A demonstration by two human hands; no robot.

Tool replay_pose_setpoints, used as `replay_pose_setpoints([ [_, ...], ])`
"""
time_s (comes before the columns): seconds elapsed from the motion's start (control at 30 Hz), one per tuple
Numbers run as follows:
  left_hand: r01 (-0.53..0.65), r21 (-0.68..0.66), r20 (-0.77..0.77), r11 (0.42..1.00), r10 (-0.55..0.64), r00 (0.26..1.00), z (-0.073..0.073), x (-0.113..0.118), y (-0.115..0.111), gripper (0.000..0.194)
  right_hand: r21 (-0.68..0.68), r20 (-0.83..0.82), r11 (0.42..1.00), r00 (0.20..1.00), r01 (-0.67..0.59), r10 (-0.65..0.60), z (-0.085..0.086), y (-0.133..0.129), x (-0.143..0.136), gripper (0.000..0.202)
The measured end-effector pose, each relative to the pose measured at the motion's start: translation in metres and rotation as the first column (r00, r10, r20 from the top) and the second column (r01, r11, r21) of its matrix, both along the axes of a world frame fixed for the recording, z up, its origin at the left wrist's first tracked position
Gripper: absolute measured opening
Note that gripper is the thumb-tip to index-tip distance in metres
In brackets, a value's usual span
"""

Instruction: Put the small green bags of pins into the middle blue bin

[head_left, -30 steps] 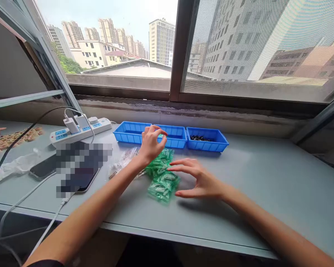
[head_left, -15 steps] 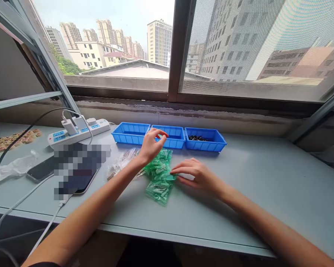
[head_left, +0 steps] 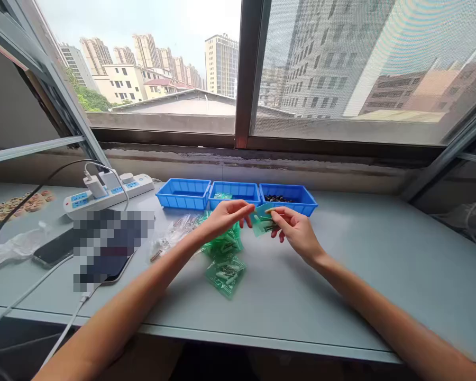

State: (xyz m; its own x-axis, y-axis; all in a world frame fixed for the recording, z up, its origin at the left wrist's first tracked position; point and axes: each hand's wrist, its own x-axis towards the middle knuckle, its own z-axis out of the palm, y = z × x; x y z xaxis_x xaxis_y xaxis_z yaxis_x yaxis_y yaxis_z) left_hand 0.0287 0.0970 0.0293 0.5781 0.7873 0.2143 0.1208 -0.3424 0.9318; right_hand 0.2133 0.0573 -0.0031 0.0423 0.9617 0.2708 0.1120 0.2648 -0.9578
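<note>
Between my two hands, above the table, is a small green zip bag (head_left: 261, 223) with what look like screws and pale plugs inside. My right hand (head_left: 298, 232) pinches its right side between thumb and fingers. At the bag's upper left corner, my left hand (head_left: 227, 218) has its thumb and forefinger closed on the edge. Below my left hand lies a pile of similar green bags (head_left: 224, 243), with one bag (head_left: 226, 276) nearest me. Clear bags of small parts (head_left: 174, 233) lie to their left, partly behind my forearm.
Along the wall stand three blue bins: a left bin (head_left: 183, 205), a middle bin (head_left: 254, 189) with something green inside, and a right bin (head_left: 314, 203) holding dark pieces. At left are a power strip (head_left: 121, 198), phones, cables and crumpled plastic (head_left: 19, 244).
My right hand has lifted a green bag from the pile, up and to the right. My left hand has come down from the middle bin to meet it.
</note>
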Motion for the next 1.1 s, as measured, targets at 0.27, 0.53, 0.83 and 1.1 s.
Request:
replay_pose_setpoints([
  [0.27,-0.1,0.036,0.001,0.994,0.1,0.995,-0.006,-0.001,0.002,0.036,0.026,-0.007,0.999,0.999,-0.038,0.038,-0.006,0.002,-0.001,0.046],
  [0.53,-0.088,0.052,-0.034,0.995,0.09,0.995,-0.007,0.0,0.001,0.033,0.083,0.034,0.996,0.999,0.028,-0.031,-0.003,0.001,0.0,0.043],
  [0.83,-0.024,0.021,0.007,1.0,0.023,1.0,-0.007,0.002,-0.002,0.041,0.153,0.118,0.988,0.992,0.026,-0.045,-0.004,0.001,0.001,0.041],
  [1.1,-0.106,0.185,-0.044,0.977,0.116,0.992,-0.006,0.001,-0.001,0.008,0.391,0.326,0.92,0.935,-0.003,-0.136,0.003,-0.006,0.005,0.024],
])
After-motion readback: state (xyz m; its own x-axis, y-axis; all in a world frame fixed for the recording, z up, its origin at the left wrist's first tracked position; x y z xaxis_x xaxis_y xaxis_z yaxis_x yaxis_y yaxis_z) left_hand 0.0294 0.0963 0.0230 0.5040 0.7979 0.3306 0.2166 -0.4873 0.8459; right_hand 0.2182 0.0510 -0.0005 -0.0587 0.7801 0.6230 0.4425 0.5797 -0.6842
